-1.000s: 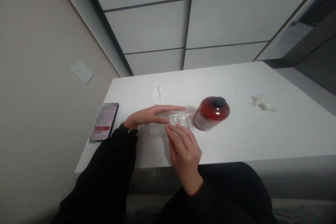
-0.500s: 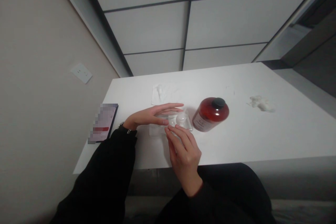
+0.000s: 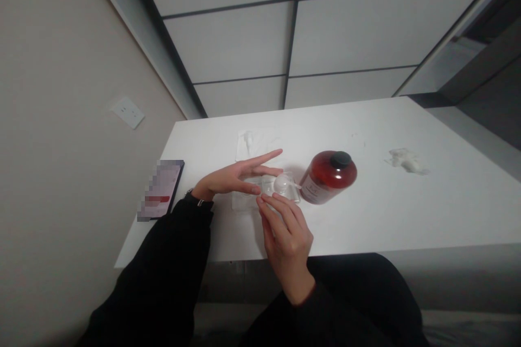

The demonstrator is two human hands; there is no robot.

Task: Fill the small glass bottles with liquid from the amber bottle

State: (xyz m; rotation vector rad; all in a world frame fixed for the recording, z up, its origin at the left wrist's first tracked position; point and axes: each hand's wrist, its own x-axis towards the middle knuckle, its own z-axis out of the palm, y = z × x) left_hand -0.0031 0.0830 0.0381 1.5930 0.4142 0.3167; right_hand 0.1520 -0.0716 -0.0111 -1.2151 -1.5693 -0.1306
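Observation:
My left hand (image 3: 240,174) reaches in from the left over a clear plastic tray (image 3: 240,202), fingers stretched out and spread. Its thumb tip comes close to the fingertips of my right hand (image 3: 287,233). The right fingers are bent and pressed together at the tray's near side; whatever they pinch, if anything, is hidden. Just beyond them, over the tray's right part, is a round see-through piece (image 3: 281,184) with a thin pale stem pointing right. I cannot tell whether it rests on the tray or is held.
To the right of the tray stands a red-brown bottle (image 3: 321,176) with a black cap. A phone (image 3: 165,190) lies at the table's left edge. A small white item on a tissue (image 3: 244,146) lies behind my left hand. Crumpled whitish material (image 3: 408,161) is at far right.
My left index finger has lifted and spread away from the others. The round clear piece now shows its stem toward the bottle. My right hand has hardly moved.

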